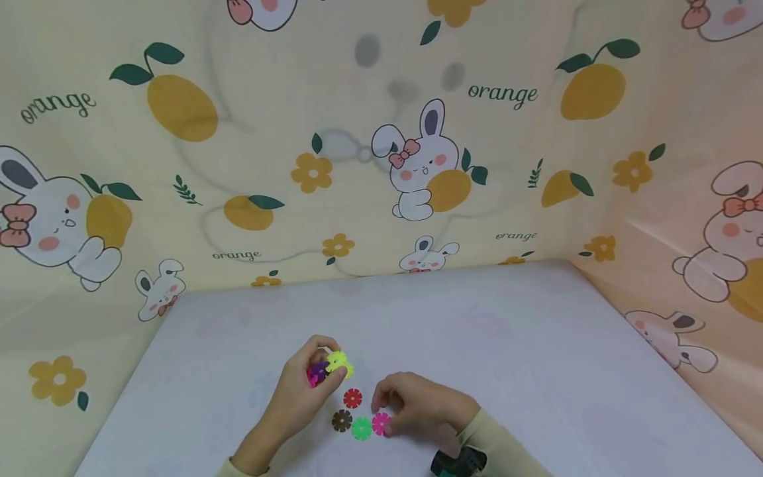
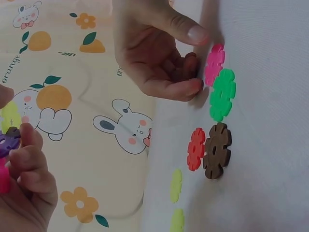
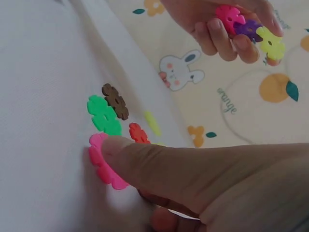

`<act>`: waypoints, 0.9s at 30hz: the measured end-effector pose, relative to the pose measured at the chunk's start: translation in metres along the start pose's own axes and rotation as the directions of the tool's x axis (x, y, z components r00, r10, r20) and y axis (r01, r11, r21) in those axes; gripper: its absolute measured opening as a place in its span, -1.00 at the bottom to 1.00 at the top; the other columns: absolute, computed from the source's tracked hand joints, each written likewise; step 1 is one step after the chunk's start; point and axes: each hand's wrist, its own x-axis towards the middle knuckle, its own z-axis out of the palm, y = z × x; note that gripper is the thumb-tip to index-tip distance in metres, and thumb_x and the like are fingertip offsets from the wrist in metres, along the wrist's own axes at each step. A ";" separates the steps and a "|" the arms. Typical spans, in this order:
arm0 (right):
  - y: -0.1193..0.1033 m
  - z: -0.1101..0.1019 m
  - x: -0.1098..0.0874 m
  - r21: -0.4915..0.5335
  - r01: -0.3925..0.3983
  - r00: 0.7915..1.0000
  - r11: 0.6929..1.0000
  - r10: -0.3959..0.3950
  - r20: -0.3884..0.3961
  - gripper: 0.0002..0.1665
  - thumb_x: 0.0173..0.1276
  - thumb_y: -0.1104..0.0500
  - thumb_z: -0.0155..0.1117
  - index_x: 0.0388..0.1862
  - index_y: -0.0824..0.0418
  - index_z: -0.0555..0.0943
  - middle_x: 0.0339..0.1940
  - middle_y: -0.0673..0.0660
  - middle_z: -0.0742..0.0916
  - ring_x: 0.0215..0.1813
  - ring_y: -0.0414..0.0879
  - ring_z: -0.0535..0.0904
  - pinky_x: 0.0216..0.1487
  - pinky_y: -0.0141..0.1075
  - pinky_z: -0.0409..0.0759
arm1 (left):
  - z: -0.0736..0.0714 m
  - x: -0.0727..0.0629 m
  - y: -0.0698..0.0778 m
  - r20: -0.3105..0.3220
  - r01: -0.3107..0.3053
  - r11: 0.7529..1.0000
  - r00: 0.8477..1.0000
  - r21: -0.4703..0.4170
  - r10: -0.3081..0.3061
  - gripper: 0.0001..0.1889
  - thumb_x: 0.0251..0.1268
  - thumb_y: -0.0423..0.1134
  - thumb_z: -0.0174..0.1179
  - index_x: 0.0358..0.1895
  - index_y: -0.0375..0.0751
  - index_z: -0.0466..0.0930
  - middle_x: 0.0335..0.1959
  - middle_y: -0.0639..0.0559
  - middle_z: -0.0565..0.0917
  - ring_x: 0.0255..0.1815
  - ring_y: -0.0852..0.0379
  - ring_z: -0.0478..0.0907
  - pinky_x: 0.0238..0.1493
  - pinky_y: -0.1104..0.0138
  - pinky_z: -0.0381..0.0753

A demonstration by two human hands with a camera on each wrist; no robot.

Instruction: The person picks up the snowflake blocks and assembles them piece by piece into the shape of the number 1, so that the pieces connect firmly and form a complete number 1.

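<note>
My left hand (image 1: 304, 391) holds several flower-shaped plastic discs up above the table: a pink disc (image 3: 229, 18), a purple disc (image 3: 248, 30) and a yellow disc (image 3: 270, 43). Low over the table, my right hand (image 1: 420, 404) has its thumb and forefinger spread around a pink flower disc (image 2: 215, 65) that lies on the surface. The thumb overlaps that disc in the right wrist view; firm contact is hard to judge. Beside it lie a green disc (image 1: 361, 428), a brown disc (image 1: 342, 421) and a red disc (image 1: 353, 398).
Two yellow discs, one of them a yellow disc (image 2: 176, 186), lie on the table past the red one. The white tabletop (image 1: 536, 371) meets a printed cloth backdrop (image 1: 357, 232) at the back and sides. A black device (image 1: 457, 462) sits by my right sleeve.
</note>
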 end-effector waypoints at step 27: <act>0.010 -0.008 0.008 0.136 0.108 0.959 0.985 -0.067 -0.274 -0.81 0.36 0.42 0.23 -0.14 0.20 0.64 -0.28 0.07 0.69 -0.37 -0.22 0.60 -0.33 -0.40 0.63 | 0.004 0.000 -0.002 0.022 0.084 0.996 0.996 -0.036 -0.084 -0.74 0.23 -0.23 0.41 -0.06 -0.07 0.60 -0.47 0.03 0.52 -0.47 0.23 0.43 -0.43 0.46 0.48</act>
